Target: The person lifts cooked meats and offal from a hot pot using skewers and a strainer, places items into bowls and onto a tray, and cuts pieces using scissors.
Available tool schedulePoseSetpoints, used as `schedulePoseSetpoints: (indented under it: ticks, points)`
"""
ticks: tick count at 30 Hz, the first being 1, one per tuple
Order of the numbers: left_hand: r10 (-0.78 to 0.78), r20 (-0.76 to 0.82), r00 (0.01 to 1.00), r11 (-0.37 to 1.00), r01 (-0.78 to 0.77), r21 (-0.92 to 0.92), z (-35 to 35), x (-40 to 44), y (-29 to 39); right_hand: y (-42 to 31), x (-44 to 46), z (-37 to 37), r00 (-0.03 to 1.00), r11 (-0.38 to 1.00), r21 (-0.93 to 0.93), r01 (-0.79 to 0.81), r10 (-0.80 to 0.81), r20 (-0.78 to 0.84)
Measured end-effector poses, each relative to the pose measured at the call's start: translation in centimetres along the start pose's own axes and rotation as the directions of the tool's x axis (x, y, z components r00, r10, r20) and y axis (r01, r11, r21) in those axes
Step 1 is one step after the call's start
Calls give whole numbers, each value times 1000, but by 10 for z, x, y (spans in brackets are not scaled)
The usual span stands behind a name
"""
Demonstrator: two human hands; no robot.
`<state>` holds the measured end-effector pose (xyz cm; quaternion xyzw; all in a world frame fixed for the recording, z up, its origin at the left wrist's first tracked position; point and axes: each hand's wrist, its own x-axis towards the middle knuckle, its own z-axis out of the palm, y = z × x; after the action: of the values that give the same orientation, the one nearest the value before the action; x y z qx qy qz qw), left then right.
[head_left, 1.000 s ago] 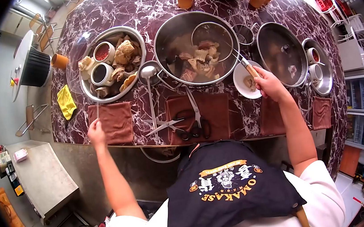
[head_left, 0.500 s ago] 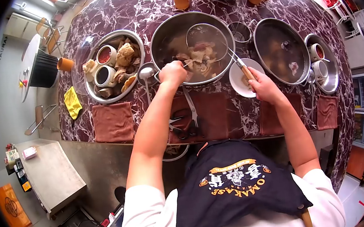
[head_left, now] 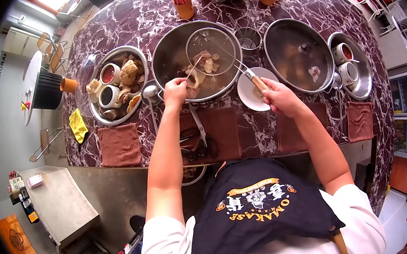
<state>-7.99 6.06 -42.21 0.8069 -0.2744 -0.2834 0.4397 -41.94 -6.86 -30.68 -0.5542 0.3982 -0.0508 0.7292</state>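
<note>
My left hand (head_left: 175, 93) is closed around a thin utensil at the near left rim of the large steel pot (head_left: 154, 47). The utensil's tip reaches the pieces of meat (head_left: 210, 63) at the strainer. In my right hand (head_left: 277, 97) is the wooden handle of the wire strainer (head_left: 211, 51), whose round mesh lies over the pot with some meat on it. More meat hangs or floats in the broth just left of the mesh. A white bowl (head_left: 249, 95) sits under the strainer's handle, right of the pot.
Left of the pot is an oval tray (head_left: 143, 61) of cooked pieces and sauce cups. A second pot (head_left: 327, 47) and tray (head_left: 365, 83) are at the right. A ladle (head_left: 150, 92), scissors (head_left: 199, 137) and brown cloths (head_left: 119, 145) lie nearer; chopstick holders (head_left: 184, 10) stand behind.
My left hand has come from beside the left tray to the pot with the thin utensil. The strainer has risen from the broth with meat on its mesh.
</note>
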Motion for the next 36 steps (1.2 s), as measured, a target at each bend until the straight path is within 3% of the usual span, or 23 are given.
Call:
schedulePoseSetpoints:
  ticks: [1,2,3,5,7,10,12,13,17,19,23,27,29,33,36]
  points:
    - [56,-45,997,985,-48,168,-12,-9,10,1,1,1,1000,1000,-17,-8,9,11]
    - [10,-48,999,957,4,290,-23,-13,12,3,4,3,1000,1000,-17,-1,1,4]
    - [12,-59,998,939,9,343,-34,-19,16,4,5,6,1000,1000,-7,-3,3,15]
    - [0,-67,998,866,33,499,-54,-33,32,1,6,7,997,979,-204,29,-44,-69]
    - [82,-3,997,770,-62,635,-66,-43,39,2,10,4,995,964,-265,13,-39,-92]
    - [-11,122,993,655,-85,751,-60,-51,53,2,14,5,983,850,-517,100,-166,-83]
    - [-45,85,995,596,-42,802,-43,-58,63,9,22,5,973,843,-521,138,-214,-90]
    - [-95,51,994,586,15,810,-32,-59,66,7,21,6,986,892,-442,96,-147,-82]
    - [-46,-34,998,681,56,730,6,-46,45,-6,21,12,1000,976,-215,-15,10,-25]
    - [41,-38,998,737,-5,676,14,-40,36,-8,23,13,999,985,-168,-29,24,-31]
    - [45,-70,997,766,11,643,19,-35,34,-5,21,12,997,997,15,-78,78,-23]
    - [16,19,1000,783,-24,622,15,-23,30,2,6,15,999,998,36,-54,54,-3]
    - [-49,37,998,770,14,638,12,-22,33,6,0,23,997,1000,-26,1,-3,-71]
    - [99,-56,993,904,-67,423,-7,-28,6,7,-13,28,995,986,163,-36,50,-83]
    - [99,-135,986,988,-82,129,-28,-55,0,2,-17,38,990,948,314,-48,87,-112]
